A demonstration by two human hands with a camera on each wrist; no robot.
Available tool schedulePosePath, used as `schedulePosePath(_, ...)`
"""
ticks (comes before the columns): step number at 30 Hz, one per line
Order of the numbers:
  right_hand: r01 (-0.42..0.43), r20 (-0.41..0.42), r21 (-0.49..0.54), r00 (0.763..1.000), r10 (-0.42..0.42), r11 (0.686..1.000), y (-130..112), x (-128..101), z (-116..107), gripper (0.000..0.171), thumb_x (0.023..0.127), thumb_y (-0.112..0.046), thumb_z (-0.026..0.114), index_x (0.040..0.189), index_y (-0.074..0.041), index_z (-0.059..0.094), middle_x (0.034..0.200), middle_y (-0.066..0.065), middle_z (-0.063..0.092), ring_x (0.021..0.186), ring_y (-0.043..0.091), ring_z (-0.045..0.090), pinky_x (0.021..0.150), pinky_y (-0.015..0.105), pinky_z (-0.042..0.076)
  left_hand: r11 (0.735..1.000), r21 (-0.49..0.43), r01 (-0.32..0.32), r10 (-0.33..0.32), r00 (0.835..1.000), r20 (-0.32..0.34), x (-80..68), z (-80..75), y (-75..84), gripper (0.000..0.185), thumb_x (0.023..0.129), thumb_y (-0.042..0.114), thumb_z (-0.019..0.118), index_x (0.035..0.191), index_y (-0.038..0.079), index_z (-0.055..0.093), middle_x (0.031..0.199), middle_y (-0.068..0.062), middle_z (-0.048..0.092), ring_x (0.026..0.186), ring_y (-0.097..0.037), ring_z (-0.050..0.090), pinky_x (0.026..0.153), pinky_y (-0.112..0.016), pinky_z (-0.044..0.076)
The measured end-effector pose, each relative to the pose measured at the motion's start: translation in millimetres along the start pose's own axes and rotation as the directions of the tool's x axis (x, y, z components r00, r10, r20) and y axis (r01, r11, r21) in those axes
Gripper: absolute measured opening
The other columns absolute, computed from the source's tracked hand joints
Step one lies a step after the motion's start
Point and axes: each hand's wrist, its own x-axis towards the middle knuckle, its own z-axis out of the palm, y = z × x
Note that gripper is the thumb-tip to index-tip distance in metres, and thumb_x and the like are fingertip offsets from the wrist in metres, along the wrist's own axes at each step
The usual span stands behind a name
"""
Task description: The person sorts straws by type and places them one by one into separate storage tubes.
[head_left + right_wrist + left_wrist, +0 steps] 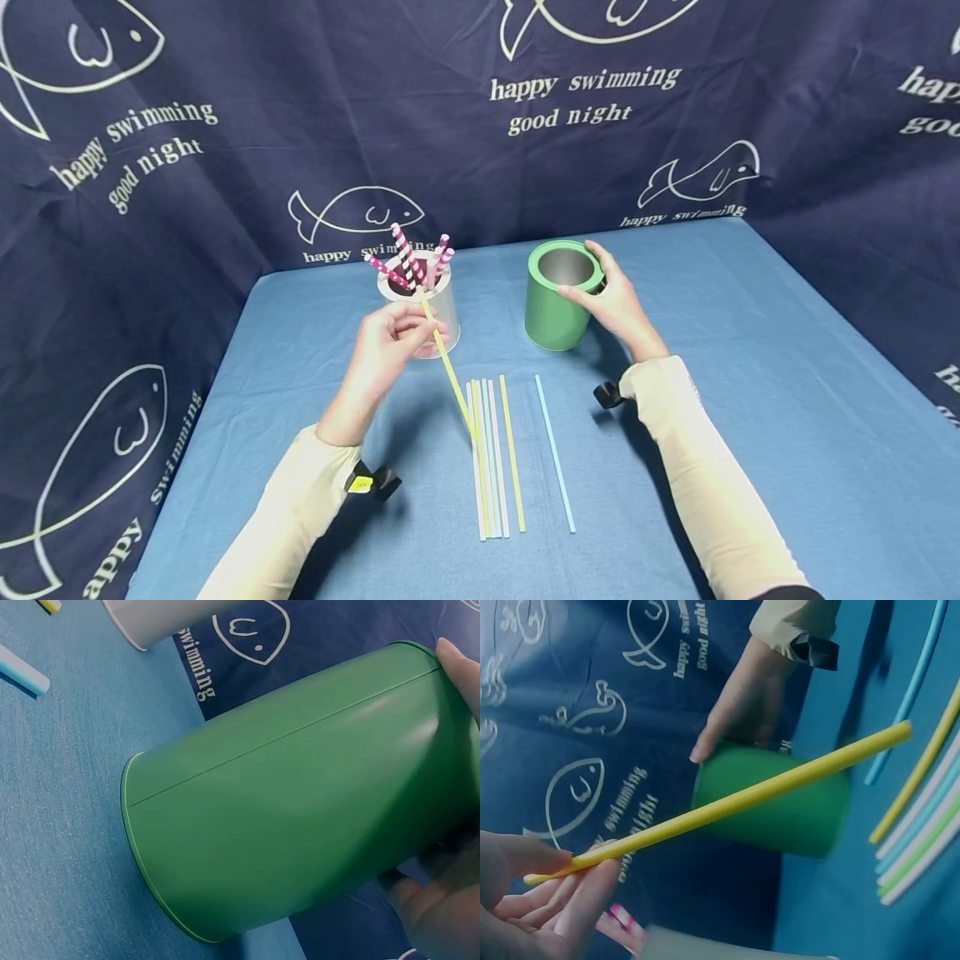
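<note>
My left hand (384, 340) pinches a yellow straw (453, 377) near its upper end. The straw slants down to the right, its lower end over the row of straws on the table. In the left wrist view the yellow straw (742, 798) crosses in front of the green can. Behind the left hand stands a white can (448, 315) with several pink-and-white and black-and-white patterned straws (405, 248) in it. My right hand (621, 307) grips the upper rim of an upright green can (557, 315), thumb and fingers spread around it. No straws show inside this can.
Several plain straws lie side by side on the blue cloth, among them a white straw (498, 458) and a yellow straw (513, 454). A blue straw (555, 454) lies apart on their right. A dark fish-print curtain (465, 167) hangs behind the table.
</note>
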Motion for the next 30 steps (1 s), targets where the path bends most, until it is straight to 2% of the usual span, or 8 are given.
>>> schedulePosePath(3,0.000,0.000,0.002,1.000,0.000,1.000,0.2,0.2,0.5,0.088,0.082,-0.034,0.075,0.153,-0.019,0.026,0.154,0.010,0.037,0.133,0.030,0.042,0.112,0.048,0.032,0.993,-0.007,-0.118,0.117,0.991,-0.070,-2.1,5.7,9.2,0.018,0.091,-0.003,0.061,0.106,-0.012,0.059,0.094,-0.028,0.071,0.074,-0.003,0.071,0.074,-0.030,0.060)
schedulePosePath(7,0.003,-0.003,-0.001,1.000,-0.003,1.000,0.1,0.2,1.6,0.088,0.082,-0.033,0.075,0.153,-0.019,0.026,0.153,0.010,0.038,0.133,0.030,0.043,0.112,0.048,0.032,0.960,-0.010,-0.281,0.275,0.946,-0.173,-4.2,13.3,14.9,0.018,0.089,-0.004,0.063,0.103,-0.014,0.058,0.096,-0.031,0.069,0.080,-0.006,0.071,0.076,-0.029,0.060)
schedulePosePath(11,0.005,-0.004,0.004,1.000,-0.005,1.000,0.3,0.2,2.2,0.088,0.082,-0.034,0.075,0.153,-0.019,0.026,0.153,0.011,0.038,0.132,0.030,0.043,0.112,0.048,0.032,0.910,-0.024,-0.413,0.394,0.883,-0.257,-3.2,22.1,17.7,0.018,0.089,-0.005,0.063,0.103,-0.015,0.058,0.097,-0.032,0.068,0.084,-0.008,0.071,0.077,-0.030,0.060)
schedulePosePath(16,0.005,-0.010,0.026,1.000,-0.005,1.000,-0.2,-0.6,1.8,0.088,0.082,-0.032,0.075,0.153,-0.017,0.026,0.152,0.011,0.039,0.132,0.030,0.042,0.112,0.048,0.031,0.821,-0.036,-0.570,0.532,0.785,-0.317,3.8,34.3,21.9,0.019,0.090,-0.005,0.061,0.104,-0.017,0.055,0.096,-0.031,0.067,0.087,-0.008,0.070,0.078,-0.030,0.060)
schedulePosePath(20,-0.001,-0.011,0.028,1.000,0.001,1.000,-1.1,-1.2,1.3,0.088,0.082,-0.032,0.075,0.153,-0.017,0.026,0.152,0.011,0.039,0.132,0.030,0.042,0.112,0.048,0.031,0.734,-0.061,-0.676,0.619,0.704,-0.350,11.0,43.0,24.4,0.019,0.091,-0.006,0.060,0.103,-0.020,0.053,0.094,-0.010,0.072,0.089,-0.009,0.070,0.080,-0.027,0.059)
schedulePosePath(22,-0.004,-0.009,0.027,1.000,0.004,1.000,-1.2,-1.3,1.4,0.088,0.082,-0.032,0.075,0.153,-0.018,0.026,0.152,0.011,0.038,0.133,0.030,0.042,0.112,0.048,0.031,0.693,-0.094,-0.715,0.646,0.673,-0.361,14.5,47.4,25.1,0.019,0.091,-0.008,0.059,0.101,-0.022,0.051,0.095,0.001,0.072,0.091,-0.009,0.070,0.081,-0.025,0.058)
schedulePosePath(26,-0.005,-0.007,0.023,1.000,0.005,1.000,-0.9,-0.7,1.6,0.088,0.083,-0.033,0.075,0.154,-0.020,0.025,0.152,0.011,0.039,0.132,0.030,0.043,0.112,0.047,0.032,0.632,-0.162,-0.758,0.671,0.639,-0.375,21.3,57.6,25.3,0.019,0.091,-0.010,0.057,0.099,-0.025,0.049,0.098,0.008,0.071,0.095,-0.009,0.070,0.087,-0.025,0.056)
schedulePosePath(30,-0.003,-0.008,0.027,1.000,0.004,1.000,-0.6,-0.2,1.7,0.087,0.083,-0.032,0.075,0.154,-0.021,0.025,0.151,0.011,0.040,0.131,0.029,0.044,0.112,0.047,0.032,0.615,-0.191,-0.765,0.673,0.635,-0.379,27.8,67.8,24.3,0.017,0.090,-0.012,0.056,0.100,-0.024,0.049,0.099,0.005,0.071,0.097,-0.014,0.070,0.091,-0.033,0.056)
